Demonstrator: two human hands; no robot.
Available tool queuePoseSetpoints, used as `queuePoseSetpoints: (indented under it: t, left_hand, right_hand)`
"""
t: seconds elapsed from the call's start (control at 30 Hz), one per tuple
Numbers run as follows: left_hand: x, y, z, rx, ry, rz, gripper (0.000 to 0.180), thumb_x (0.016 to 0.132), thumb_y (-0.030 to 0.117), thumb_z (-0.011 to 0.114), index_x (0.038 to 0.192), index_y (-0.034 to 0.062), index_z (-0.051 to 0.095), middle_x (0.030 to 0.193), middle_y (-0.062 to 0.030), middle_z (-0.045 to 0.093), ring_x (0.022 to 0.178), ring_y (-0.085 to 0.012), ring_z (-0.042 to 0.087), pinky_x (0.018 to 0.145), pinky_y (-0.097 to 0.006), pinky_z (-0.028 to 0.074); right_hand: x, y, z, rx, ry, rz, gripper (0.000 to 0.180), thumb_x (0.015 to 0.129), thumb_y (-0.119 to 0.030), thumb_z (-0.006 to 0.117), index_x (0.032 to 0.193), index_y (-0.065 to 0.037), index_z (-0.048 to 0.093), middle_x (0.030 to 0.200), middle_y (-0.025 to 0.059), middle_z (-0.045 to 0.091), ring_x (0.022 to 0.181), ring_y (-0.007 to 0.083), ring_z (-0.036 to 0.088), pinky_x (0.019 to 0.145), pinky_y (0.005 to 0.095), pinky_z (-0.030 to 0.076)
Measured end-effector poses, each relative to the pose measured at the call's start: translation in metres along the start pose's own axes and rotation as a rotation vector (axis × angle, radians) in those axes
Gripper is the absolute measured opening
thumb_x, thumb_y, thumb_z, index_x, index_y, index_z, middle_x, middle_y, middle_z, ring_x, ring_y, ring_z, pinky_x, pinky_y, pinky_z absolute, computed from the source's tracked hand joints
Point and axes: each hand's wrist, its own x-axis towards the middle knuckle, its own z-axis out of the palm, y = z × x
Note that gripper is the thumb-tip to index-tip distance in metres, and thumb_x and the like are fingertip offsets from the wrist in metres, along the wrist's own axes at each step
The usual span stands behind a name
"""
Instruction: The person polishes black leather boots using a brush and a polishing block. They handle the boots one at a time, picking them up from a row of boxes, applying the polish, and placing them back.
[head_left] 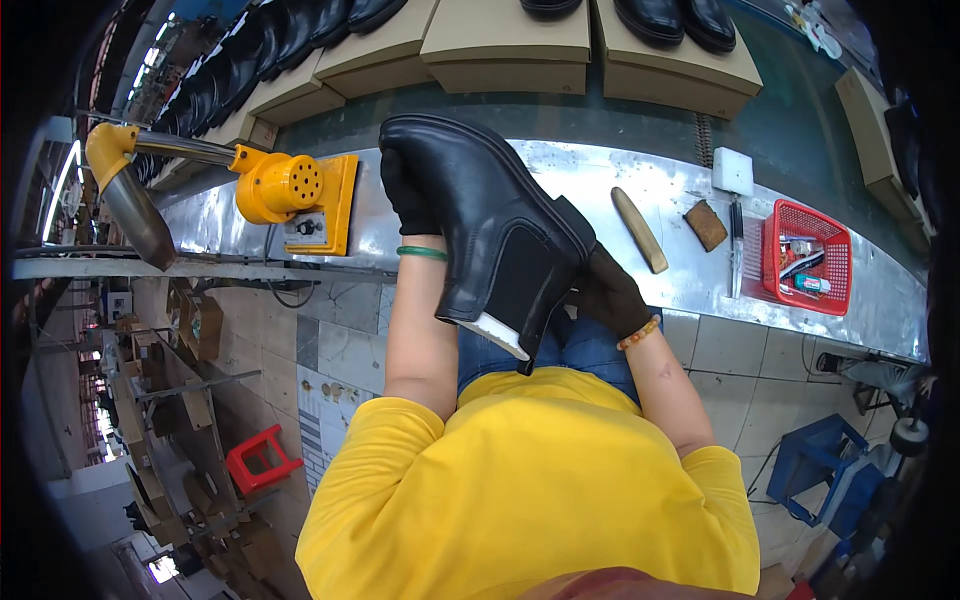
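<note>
A black leather ankle boot (475,185) with an elastic side panel is held up over the near edge of the bench. Its toe points to the far left, and its opening faces me, with something white (497,333) at the top edge. My left hand (408,195), in a dark glove, grips the front of the boot from the left; the boot partly hides its fingers. At the heel end, my right hand (615,292), also dark-gloved, closes on the boot, with some fingers out of sight behind it.
On the metal bench (680,275) stand a yellow blower (290,190) with a metal nozzle, a curved tan stick (640,230), a brown block (706,226), a white block (733,171), a knife-like tool (737,250) and a red basket (808,257). Boxes (505,65) bearing black shoes line the far side.
</note>
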Motion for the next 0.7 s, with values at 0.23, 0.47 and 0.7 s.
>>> queuePoseSetpoints:
  t: [0.23,0.47,0.7]
  left_hand:
    - [-0.016,-0.008,-0.023,0.097,0.149,-0.082,0.057,0.089,0.055,0.049,0.119,0.0071,0.056,0.118,-0.0082,0.059,0.107,-0.0208,0.054,0.098,-0.033,0.042]
    - [-0.028,-0.017,-0.019,0.285,0.169,-0.214,0.056,0.089,0.054,0.053,0.120,0.0086,0.055,0.118,-0.0071,0.057,0.107,-0.0199,0.054,0.098,-0.031,0.042]
    - [-0.039,-0.025,-0.040,0.242,0.196,-0.080,0.043,0.083,0.026,0.069,0.119,0.0133,0.049,0.116,-0.0057,0.054,0.110,-0.0205,0.052,0.096,-0.035,0.045]
  right_hand:
    - [0.000,0.005,0.003,-0.009,0.040,-0.064,0.045,0.095,-0.024,0.048,0.135,-0.007,0.038,0.128,0.0103,0.052,0.117,0.0248,0.051,0.095,0.0461,0.045]
    - [0.004,0.008,-0.006,0.148,0.029,-0.151,0.048,0.096,-0.030,0.046,0.138,-0.007,0.036,0.132,0.0114,0.049,0.122,0.0270,0.048,0.101,0.0475,0.041]
    - [0.004,-0.013,0.008,0.063,0.111,-0.291,0.048,0.098,-0.033,0.045,0.138,-0.007,0.038,0.134,0.0118,0.048,0.123,0.0258,0.047,0.106,0.0434,0.035]
